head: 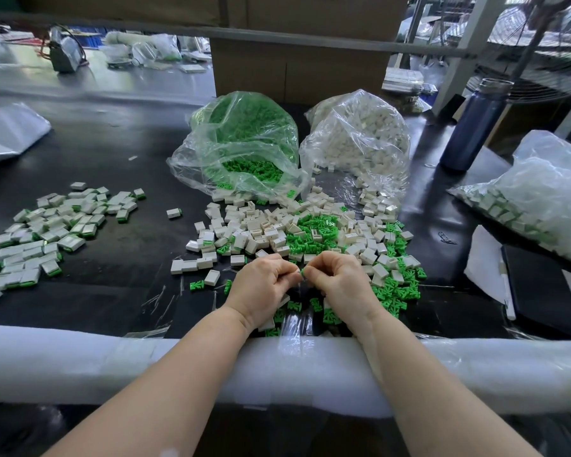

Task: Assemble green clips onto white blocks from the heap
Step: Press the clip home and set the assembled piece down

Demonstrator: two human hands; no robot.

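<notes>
Leftward, finished pieces (43,232) lie apart on the table (119,153). Centrally, left hand (261,285) and right hand (340,282) pinch together on a clip (301,273); misaligned pressure could jam it, or flick it into the heap (310,232).

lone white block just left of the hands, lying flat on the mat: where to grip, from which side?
Probably pinch the white block across its two long side faces, coming from above. It lies flat and tilted on the black mat, apart from the heap, so both long sides are free. Left hand is nearest. Its open end can't be made out.
</notes>
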